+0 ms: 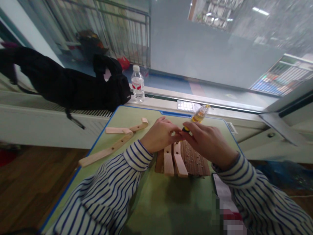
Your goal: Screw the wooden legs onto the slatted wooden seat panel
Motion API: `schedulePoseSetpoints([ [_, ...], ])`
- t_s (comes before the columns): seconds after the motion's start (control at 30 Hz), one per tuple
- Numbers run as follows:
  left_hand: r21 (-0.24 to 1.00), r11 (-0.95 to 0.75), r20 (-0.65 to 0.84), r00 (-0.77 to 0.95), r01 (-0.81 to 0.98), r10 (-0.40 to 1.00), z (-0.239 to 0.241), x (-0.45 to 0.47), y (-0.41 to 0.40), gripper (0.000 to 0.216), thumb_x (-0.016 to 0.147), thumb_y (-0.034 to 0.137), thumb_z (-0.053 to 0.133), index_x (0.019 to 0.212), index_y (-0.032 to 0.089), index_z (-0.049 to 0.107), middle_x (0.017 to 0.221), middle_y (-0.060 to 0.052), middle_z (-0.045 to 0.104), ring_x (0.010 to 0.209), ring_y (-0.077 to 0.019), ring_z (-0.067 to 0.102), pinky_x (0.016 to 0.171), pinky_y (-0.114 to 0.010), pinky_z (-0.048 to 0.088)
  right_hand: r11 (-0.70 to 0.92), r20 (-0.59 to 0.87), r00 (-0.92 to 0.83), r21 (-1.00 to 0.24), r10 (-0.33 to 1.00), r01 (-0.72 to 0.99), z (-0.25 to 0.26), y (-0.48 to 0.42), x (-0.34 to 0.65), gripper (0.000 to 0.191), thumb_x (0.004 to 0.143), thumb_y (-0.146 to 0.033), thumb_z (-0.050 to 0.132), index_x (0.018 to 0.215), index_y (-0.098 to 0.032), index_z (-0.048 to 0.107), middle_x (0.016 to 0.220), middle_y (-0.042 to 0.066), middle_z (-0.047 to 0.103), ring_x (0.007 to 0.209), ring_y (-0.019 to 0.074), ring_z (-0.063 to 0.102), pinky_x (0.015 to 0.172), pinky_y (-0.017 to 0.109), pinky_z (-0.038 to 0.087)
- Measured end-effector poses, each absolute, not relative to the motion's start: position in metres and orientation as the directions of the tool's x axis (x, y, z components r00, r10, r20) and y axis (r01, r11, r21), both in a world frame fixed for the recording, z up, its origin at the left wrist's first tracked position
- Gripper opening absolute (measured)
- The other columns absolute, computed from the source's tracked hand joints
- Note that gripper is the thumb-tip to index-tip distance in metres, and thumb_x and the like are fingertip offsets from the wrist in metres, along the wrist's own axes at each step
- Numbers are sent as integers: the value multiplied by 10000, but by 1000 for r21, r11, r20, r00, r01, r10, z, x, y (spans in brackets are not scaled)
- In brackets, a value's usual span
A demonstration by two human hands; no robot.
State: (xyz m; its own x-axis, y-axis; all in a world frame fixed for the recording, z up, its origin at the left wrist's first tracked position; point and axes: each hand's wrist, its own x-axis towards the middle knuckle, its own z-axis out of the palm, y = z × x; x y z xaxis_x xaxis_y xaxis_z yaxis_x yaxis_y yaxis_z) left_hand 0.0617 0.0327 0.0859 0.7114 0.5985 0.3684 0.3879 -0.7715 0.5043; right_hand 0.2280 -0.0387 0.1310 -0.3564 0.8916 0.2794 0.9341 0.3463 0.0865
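Observation:
My right hand is closed around what looks like a screwdriver with a clear yellow handle and a black collar, pointing away from me. Fingertips of my left hand are pinched together against those of my right; whatever lies between them is too small to make out. Below both hands lies a brown grooved board scattered with many small screws. On its left part rest two pale wooden pieces with holes, a left one and a right one, their far ends hidden by my hands.
Further curved wooden pieces lie at the left of the green table. A phone-like object sits by my right sleeve. Beyond the table, a water bottle and a black bag stand on the sill before the window.

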Motion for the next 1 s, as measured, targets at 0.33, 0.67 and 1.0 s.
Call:
schedulePoseSetpoints([
  [0.33, 516, -771, 367, 717, 373, 592, 84, 62, 33, 195, 811, 389, 575, 898, 252, 683, 838, -4, 684, 845, -157, 579, 1006, -431, 243, 520, 166, -503, -80, 848, 850, 151, -39, 237, 300, 896, -254, 410, 1178, -199, 496, 1089, 69, 633, 889, 172, 612, 699, 274, 421],
  [0.67, 513, -790, 341, 764, 336, 547, 85, 61, 37, 201, 847, 360, 531, 890, 243, 688, 792, -5, 678, 819, -151, 560, 898, -355, 325, 460, 206, -457, 34, 865, 887, 143, -38, 236, 279, 905, -299, 408, 1119, -184, 544, 1002, 67, 661, 778, 165, 621, 622, 266, 396],
  [1.0, 512, -795, 346, 769, 325, 538, 83, 60, 36, 280, 885, 398, 450, 934, 246, 681, 819, -12, 672, 801, -139, 564, 891, -339, 339, 407, 276, -418, 100, 865, 908, 136, -39, 233, 303, 914, -369, 387, 1061, -176, 568, 938, 71, 668, 664, 138, 587, 532, 259, 311],
])
